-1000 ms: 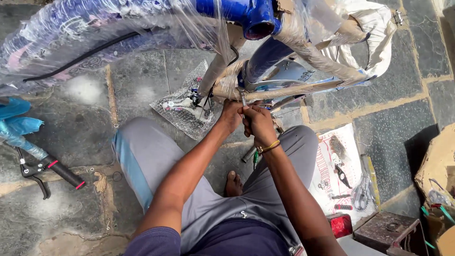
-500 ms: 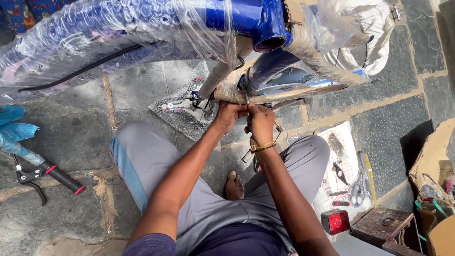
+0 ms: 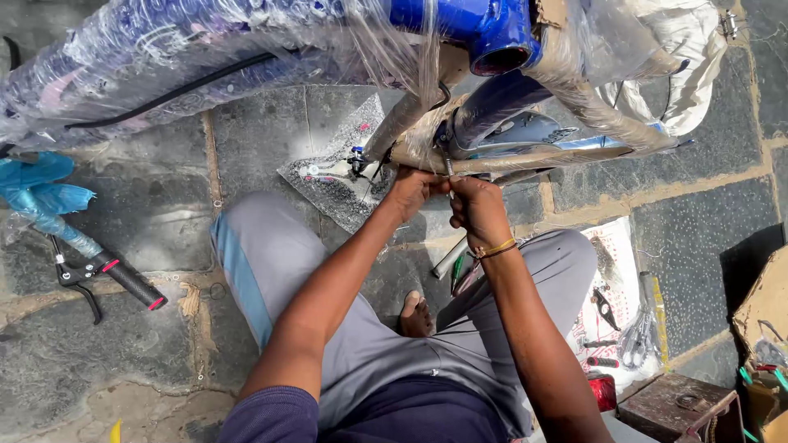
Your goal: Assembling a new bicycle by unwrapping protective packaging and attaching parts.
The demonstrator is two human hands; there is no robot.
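Note:
A blue bicycle frame [image 3: 460, 25] wrapped in clear plastic film crosses the top of the view. Paper-wrapped tubes [image 3: 574, 90] run down from it. My left hand [image 3: 414, 190] and my right hand [image 3: 474, 207] meet just under the wrapped tube, fingers pinched around a small metal part [image 3: 448, 168] at the frame. What exactly each hand grips is too small to tell. A yellow band sits on my right wrist. I squat on the stone floor in grey trousers, one bare foot [image 3: 416, 316] showing between my legs.
A handlebar with black grip and brake lever [image 3: 107, 275] lies at the left, wrapped in blue. A clear bag of small parts [image 3: 332, 176] lies ahead. Pliers and tools [image 3: 611, 324] rest on paper at right, beside a brown box [image 3: 681, 410] and a cardboard carton [image 3: 767, 303].
The view has shifted slightly, and the frame sits a little higher. Both hands stay together at the same spot under the wrapped tube, working on the small part.

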